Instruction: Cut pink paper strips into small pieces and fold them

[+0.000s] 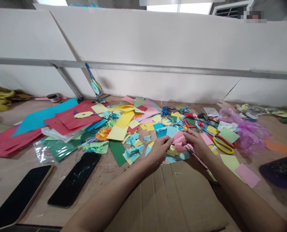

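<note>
Littered table (104,182) | pink paper (178,137) held near cardboard (163,199)'s far edge | left hand (160,149), right hand (197,143): both pinching it | best kept taut, fingertips light, edges aligned, uncreased

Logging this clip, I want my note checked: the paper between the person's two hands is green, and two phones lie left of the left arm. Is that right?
Not quite: the head view shows pink paper, not green, between the left hand and the right hand. The rest of your note stands.
</note>
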Available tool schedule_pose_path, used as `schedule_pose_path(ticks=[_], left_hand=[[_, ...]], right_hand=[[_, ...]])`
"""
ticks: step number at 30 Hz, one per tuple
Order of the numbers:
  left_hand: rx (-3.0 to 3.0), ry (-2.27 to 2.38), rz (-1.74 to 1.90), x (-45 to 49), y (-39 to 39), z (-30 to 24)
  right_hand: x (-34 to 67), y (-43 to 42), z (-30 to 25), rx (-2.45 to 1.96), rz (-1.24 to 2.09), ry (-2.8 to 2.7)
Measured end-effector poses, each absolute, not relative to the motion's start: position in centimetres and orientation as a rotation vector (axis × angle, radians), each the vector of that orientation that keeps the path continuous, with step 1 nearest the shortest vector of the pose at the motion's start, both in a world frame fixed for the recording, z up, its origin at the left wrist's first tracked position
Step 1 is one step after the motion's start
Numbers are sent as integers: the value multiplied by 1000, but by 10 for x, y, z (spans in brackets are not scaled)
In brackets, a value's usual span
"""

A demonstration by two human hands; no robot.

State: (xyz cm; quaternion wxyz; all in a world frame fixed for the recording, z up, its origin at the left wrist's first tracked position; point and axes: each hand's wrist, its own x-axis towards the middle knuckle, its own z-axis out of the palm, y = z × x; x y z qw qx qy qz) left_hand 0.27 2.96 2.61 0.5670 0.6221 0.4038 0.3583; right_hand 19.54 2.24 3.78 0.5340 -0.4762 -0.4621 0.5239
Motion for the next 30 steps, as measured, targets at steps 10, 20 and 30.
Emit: schedule_pose_path(ticks=[10,20,30], left_hand=[[1445,999,965,8,27,14],[1383,964,996,9,28,6],[1511,998,974,10,27,9]], right_hand=[[180,11,39,-1253,1260,-1159],[180,14,36,-1197,1193,-1210],[183,16,32,-1220,1253,-1193]])
